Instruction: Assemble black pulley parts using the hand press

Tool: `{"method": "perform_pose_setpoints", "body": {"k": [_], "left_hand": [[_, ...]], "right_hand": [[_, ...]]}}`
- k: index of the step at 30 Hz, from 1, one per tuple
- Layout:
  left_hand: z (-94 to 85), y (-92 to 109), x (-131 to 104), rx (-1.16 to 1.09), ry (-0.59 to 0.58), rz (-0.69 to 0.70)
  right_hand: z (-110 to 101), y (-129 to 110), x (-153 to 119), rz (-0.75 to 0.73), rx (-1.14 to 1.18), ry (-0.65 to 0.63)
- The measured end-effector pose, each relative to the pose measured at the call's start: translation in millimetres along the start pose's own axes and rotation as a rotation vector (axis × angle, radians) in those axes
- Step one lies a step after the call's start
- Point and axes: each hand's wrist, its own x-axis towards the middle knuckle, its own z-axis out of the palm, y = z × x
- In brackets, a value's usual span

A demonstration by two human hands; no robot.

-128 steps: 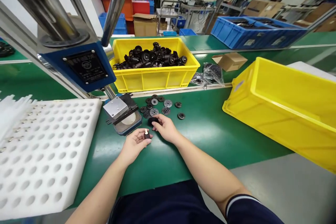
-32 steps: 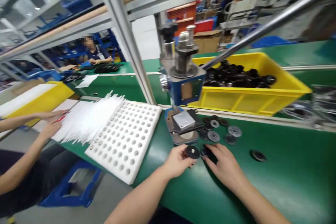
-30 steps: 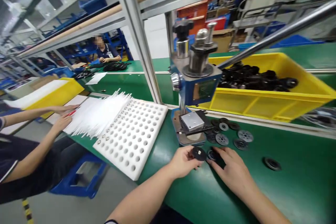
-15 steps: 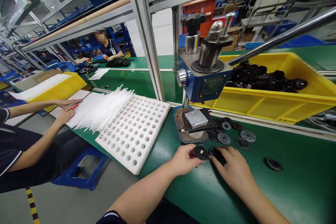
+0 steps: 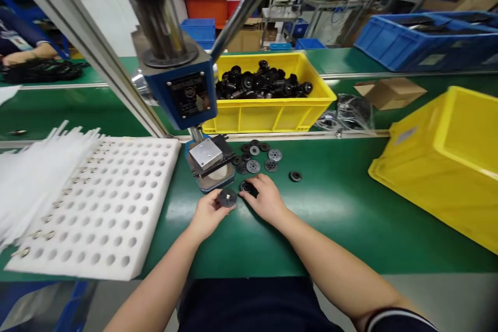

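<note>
Between the thumb and fingers of my left hand is a black round part with a small pale centre, held just above the green table. My right hand has its thumb and fingers closed around a black ring-like part, partly hidden by the fingers. The two parts are close together but apart. Behind them stands a blue hand press with a silver metal block over its base. Several black and grey discs lie beside the press, and one black disc sits alone to the right.
On the left, a white foam tray with rows of holes holds white rods. A yellow bin of black parts stands behind the press. Another yellow bin occupies the right side. Blue crates stand farther back.
My view has swung to the right, bringing the right-hand yellow bin and blue crates in and taking the neighbouring person's hands out. Both hands keep their grips on the black parts.
</note>
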Motion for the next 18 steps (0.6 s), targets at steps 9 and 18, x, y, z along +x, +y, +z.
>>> {"method": "perform_pose_setpoints", "body": {"k": [9,18], "left_hand": [[-4.7,-6,-3,0.26,-0.046,0.212],[-7.7,-7,-4,0.546,-0.037,0.418]], "right_hand": [[-15,-30,-17,-0.26,0.387,0.081],[-18,-37,-19,-0.324,0.258,-0.029]]}}
